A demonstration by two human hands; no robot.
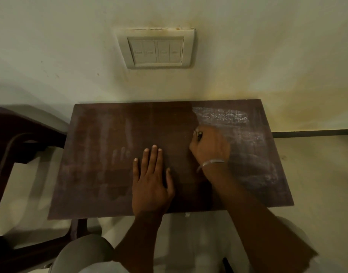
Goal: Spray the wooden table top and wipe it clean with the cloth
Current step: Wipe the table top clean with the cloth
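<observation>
The dark brown wooden table top (102,134) fills the middle of the view, its far edge against the wall. Whitish wet smears (224,115) cover its right part, and fainter streaks and a handprint (120,154) mark the left part. My left hand (151,180) lies flat on the wood near the front edge, fingers spread and holding nothing. My right hand (210,146) is a fist pressed on the table right of centre. It is closed on a small dark bunched thing (199,135), apparently the cloth, mostly hidden by the fingers. No spray bottle is in view.
A dark plastic chair (15,138) stands close to the table's left side. A white switch plate (156,49) sits on the wall above the table. Pale floor (316,174) shows to the right, and my knees (84,253) are below the front edge.
</observation>
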